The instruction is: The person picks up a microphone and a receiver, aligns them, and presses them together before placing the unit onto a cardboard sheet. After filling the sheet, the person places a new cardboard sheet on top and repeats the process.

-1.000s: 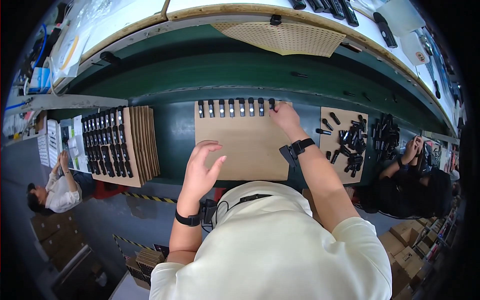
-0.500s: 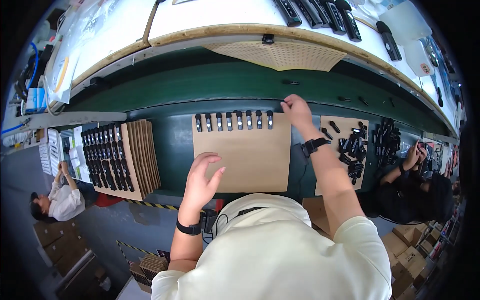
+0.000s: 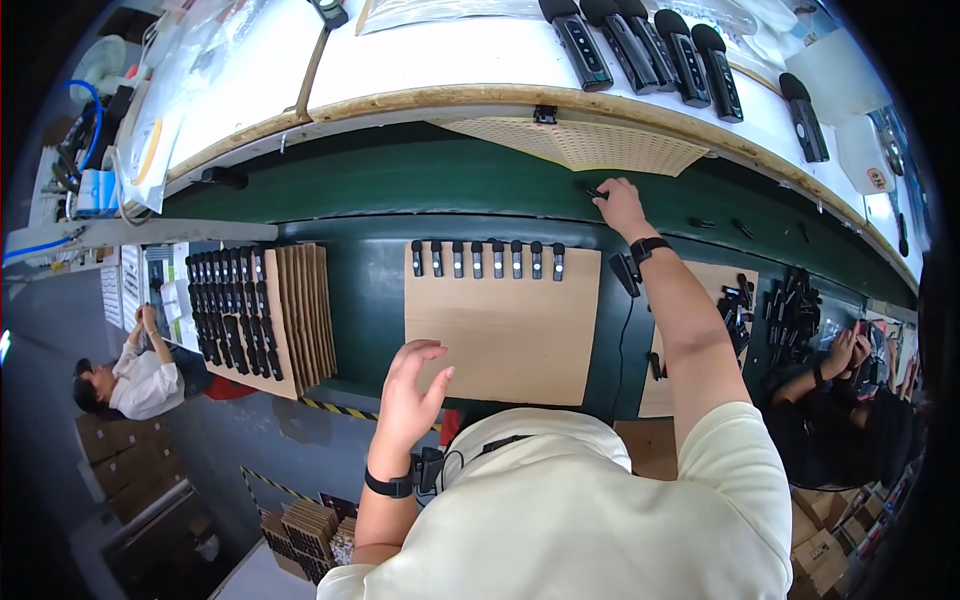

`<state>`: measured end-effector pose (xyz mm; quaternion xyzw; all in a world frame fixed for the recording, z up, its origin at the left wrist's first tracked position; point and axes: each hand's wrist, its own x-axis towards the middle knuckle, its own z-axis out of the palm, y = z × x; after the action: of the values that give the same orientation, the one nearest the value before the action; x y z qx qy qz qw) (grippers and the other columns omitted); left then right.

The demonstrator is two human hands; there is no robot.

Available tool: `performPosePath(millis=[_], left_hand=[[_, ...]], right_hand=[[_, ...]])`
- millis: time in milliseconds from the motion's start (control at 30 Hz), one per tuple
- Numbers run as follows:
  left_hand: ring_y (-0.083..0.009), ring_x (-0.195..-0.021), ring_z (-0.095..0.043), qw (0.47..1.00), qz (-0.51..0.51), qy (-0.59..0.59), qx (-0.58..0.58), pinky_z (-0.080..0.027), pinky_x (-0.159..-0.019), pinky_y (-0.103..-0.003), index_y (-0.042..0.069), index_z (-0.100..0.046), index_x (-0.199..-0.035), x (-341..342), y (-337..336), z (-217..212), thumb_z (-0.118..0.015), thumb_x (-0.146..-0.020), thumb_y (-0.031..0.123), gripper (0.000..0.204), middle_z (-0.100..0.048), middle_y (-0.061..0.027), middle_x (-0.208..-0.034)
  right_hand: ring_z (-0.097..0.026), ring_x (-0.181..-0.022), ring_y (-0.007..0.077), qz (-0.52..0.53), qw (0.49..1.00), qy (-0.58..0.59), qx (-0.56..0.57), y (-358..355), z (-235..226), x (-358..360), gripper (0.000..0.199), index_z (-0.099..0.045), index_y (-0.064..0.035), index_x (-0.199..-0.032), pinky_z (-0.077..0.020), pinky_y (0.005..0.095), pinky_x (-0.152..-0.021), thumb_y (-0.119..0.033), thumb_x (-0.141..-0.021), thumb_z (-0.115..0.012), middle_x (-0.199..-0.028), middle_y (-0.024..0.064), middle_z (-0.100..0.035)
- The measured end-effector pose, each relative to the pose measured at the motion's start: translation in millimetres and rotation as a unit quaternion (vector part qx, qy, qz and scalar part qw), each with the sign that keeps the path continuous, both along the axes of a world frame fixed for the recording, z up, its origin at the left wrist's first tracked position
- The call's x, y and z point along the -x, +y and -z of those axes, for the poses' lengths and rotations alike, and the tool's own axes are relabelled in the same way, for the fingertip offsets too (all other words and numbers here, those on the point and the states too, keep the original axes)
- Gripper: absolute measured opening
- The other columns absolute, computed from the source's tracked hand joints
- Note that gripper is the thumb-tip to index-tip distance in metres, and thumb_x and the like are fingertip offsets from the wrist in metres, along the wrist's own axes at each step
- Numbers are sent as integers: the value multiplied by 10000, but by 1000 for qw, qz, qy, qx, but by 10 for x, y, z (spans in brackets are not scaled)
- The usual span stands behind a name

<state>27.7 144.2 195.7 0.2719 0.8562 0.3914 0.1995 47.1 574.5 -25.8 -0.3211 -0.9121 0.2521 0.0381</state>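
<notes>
A cardboard sheet (image 3: pixel 500 340) lies flat in front of me, with a row of small black microphones (image 3: pixel 497 260) along its far edge. My right hand (image 3: pixel 622 208) is stretched out beyond the sheet to the green conveyor belt (image 3: pixel 400 175). Its fingertips close on one end of a small black microphone (image 3: pixel 595 192) lying there. Over the sheet's left near part hovers my left hand (image 3: pixel 408 395), open and holding nothing, its thumb apart from curved fingers.
Stacked cardboard sheets (image 3: pixel 310 320) with rows of microphones stand left. Right are another sheet (image 3: pixel 690 290) and a pile of microphones (image 3: pixel 795 310). Larger microphones (image 3: pixel 625 45) lie on the white shelf (image 3: pixel 430 60). One person (image 3: pixel 150 380) sits left, another (image 3: pixel 860 420) right.
My right hand has moved outward onto the belt and reached the small microphone there. The left hand keeps nearly the same pose. The whole view has shifted slightly.
</notes>
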Motion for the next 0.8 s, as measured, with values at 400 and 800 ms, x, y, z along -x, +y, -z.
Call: performPosePath(millis=[400, 800], left_hand=[[-295, -1046, -611, 990, 100, 37, -91, -480, -921, -362, 1, -617, -1068, -131, 303, -379, -704, -797, 17, 285, -630, -154, -1124], [-283, -963, -645, 936, 224, 97, -252, -478, -952, -395, -8, -641, -1040, -446, 303, -798, -746, -774, 35, 290, -679, -130, -985]], right_hand=[[-602, -849, 108, -21, 880, 210, 426, -1422, -1955, -1124, 256, -638, -10, -1139, -485, 243, -764, -24, -884, -659, -950, 48, -671], [-601, -756, 225, -220, 884, 366, 190, -2278, -2977, -1654, 264, -665, -10, -1032, -470, 312, -687, -32, -780, -741, -877, 98, -651]])
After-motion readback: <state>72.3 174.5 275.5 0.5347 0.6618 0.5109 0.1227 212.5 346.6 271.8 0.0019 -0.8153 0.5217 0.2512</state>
